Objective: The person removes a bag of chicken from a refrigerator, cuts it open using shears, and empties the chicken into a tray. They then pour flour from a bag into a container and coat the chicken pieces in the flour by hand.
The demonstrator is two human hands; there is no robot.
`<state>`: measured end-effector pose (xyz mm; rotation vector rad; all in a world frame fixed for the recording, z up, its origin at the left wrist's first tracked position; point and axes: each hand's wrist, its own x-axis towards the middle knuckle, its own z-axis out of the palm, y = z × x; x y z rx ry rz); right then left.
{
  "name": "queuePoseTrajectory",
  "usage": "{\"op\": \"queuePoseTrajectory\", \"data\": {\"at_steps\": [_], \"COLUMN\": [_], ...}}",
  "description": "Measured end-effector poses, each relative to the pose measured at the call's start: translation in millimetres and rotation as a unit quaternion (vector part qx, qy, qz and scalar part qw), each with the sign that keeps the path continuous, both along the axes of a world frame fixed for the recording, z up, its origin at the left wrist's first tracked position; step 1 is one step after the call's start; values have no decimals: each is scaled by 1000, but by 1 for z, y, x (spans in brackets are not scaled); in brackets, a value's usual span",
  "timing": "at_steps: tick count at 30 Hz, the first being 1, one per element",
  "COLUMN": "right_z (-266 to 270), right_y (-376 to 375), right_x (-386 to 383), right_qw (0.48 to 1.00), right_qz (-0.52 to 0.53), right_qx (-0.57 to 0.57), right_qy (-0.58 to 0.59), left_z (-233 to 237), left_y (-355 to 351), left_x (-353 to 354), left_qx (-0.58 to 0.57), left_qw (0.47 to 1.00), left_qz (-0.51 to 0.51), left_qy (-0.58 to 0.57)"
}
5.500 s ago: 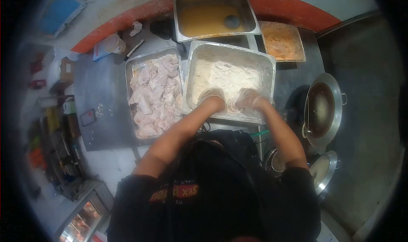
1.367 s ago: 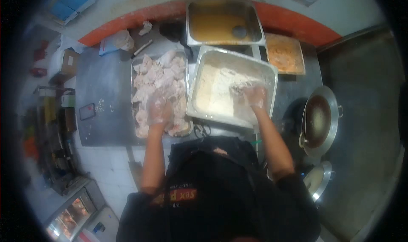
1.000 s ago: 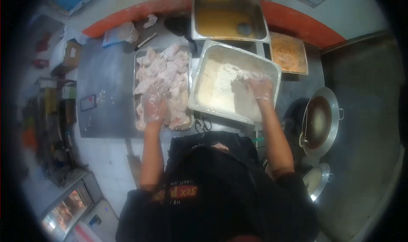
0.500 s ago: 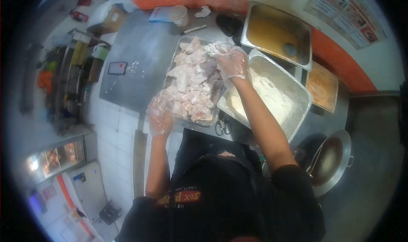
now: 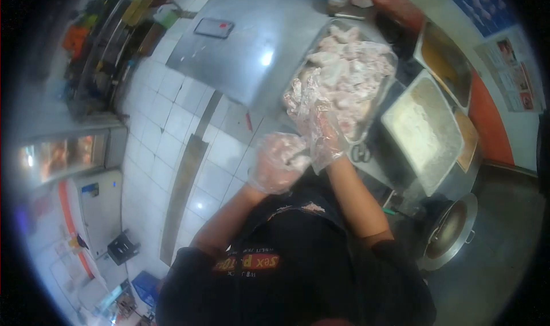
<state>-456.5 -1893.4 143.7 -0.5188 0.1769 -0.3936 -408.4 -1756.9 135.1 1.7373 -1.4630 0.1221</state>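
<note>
My right hand (image 5: 319, 122), in a clear plastic glove caked with white flour, is raised with its fingers stretched apart and nothing in them. It overlaps the near left part of a metal tray (image 5: 373, 132) heaped with flour-dusted raw chicken pieces (image 5: 355, 68). Close to the right wrist is my left hand (image 5: 279, 163), also gloved and whitened, held in front of my body; its fingers are blurred and look curled, and I cannot tell whether they grip anything. Scissors (image 5: 360, 152) lie by the tray's near end.
A metal pan of flour (image 5: 421, 125) stands right of the tray, beyond it a deep pan of yellowish liquid (image 5: 444, 62). A wok (image 5: 450, 234) sits at lower right. A phone (image 5: 214, 28) rests on the steel table (image 5: 246, 16). White floor tiles (image 5: 220, 148) show at left.
My right hand has come off the chicken and drawn back toward my body. My left hand has left the tray's side and come close to the right wrist. The view has turned left.
</note>
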Motion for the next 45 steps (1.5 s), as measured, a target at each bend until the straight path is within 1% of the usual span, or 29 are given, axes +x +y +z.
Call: {"op": "queuePoseTrajectory", "data": {"at_steps": [1,4,5,6,8,9,10,12,13,16,18,20,21,24,26,28,30,31,32,34,35,36,37,38,40,41,42,44,45], "right_z": [-8,-39,-54,-73,-110,-135,-132,-140,-163,-239,-278,-314,-335,-377,-391,-397,-418,-419,-421,-497,-526,-551,-572,-570,-559,-566,-574,-590,-601], "right_y": [28,112,137,162,207,221,239,270,282,293,285,262,242,172,125,91,6,-18,-43,-235,-372,-498,-600,-549,-426,-392,-387,-387,-392], "right_x": [17,60,73,81,92,95,108,126,126,116,119,103,88,49,35,52,30,36,43,-20,-38,-54,-61,-35,30,58,69,87,92], "right_qw": [1000,1000,999,999,994,990,976,958,951,954,906,887,884,875,820,659,601,546,487,132,349,567,671,609,436,353,310,247,226], "right_qz": [-4,-8,-6,5,41,82,99,58,72,61,3,-24,-35,-65,-117,-164,-193,-188,-180,-65,-8,13,25,73,146,148,148,148,148], "right_qx": [4,9,6,5,9,21,12,59,56,149,11,-26,-74,-143,-232,-359,-420,-481,-537,-755,-676,-503,-325,-420,-598,-630,-641,-657,-659], "right_qy": [-3,15,31,54,102,115,195,276,294,251,423,460,460,457,511,641,652,660,665,639,649,652,666,669,657,676,686,697,701], "left_z": [-9,-55,-91,-85,-95,-110,-118,-130,-137,-191,-229,-270,-279,-325,-347,-369,-391,-409,-419,-439,-435,-437,-438,-442,-459,-463,-456,-457,-458], "left_y": [21,104,132,153,196,218,238,267,278,297,300,297,300,301,296,294,288,287,285,275,261,261,262,265,271,280,274,289,287], "left_x": [-2,26,23,40,54,54,52,54,60,56,49,42,32,26,17,13,6,-3,-3,-6,9,12,15,14,3,-5,4,1,-3], "left_qx": [1,55,44,53,109,105,102,79,73,133,116,95,110,116,124,134,180,141,134,-17,-14,36,160,276,207,237,232,247,213], "left_qw": [996,980,899,991,915,759,744,861,941,880,879,867,818,851,837,827,824,790,793,554,409,388,544,673,777,783,746,661,595], "left_qz": [48,56,105,120,111,102,117,95,126,124,153,230,278,245,249,257,285,306,308,376,440,442,421,379,388,388,416,426,484], "left_qy": [77,183,422,38,373,634,650,493,305,439,437,432,492,450,470,481,456,512,509,742,800,808,708,573,451,424,466,567,605]}}
